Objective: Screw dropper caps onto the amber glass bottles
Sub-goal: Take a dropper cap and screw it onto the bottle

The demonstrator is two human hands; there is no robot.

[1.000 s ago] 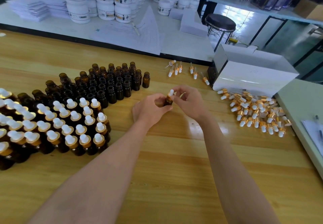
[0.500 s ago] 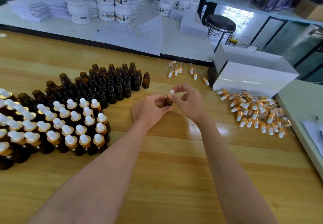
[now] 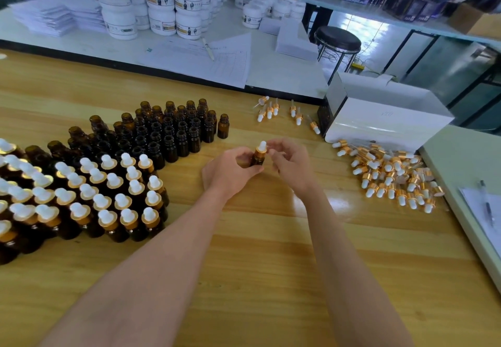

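Observation:
My left hand (image 3: 230, 173) grips a small amber bottle (image 3: 257, 159) upright above the wooden table (image 3: 244, 251). A dropper cap (image 3: 261, 148) with a white bulb and gold collar sits on its neck. My right hand (image 3: 291, 165) has curled fingers at the right side of the cap, its thumb and forefinger pinching the collar. Several open amber bottles (image 3: 168, 135) stand in rows to the left. Nearer me, several capped bottles (image 3: 89, 197) stand in a block. A heap of loose dropper caps (image 3: 390, 178) lies to the right.
A white box (image 3: 379, 124) stands behind the cap heap. A few more dropper caps (image 3: 282, 113) lie at the table's far edge. White jars (image 3: 162, 7) and papers fill the bench behind. A stool (image 3: 337, 40) stands beyond, and a pen on paper (image 3: 488, 205) lies far right.
My right hand's fingers have shifted round the cap and drawn slightly to the right, leaving the white bulb in full view. The left hand keeps the bottle in the same spot.

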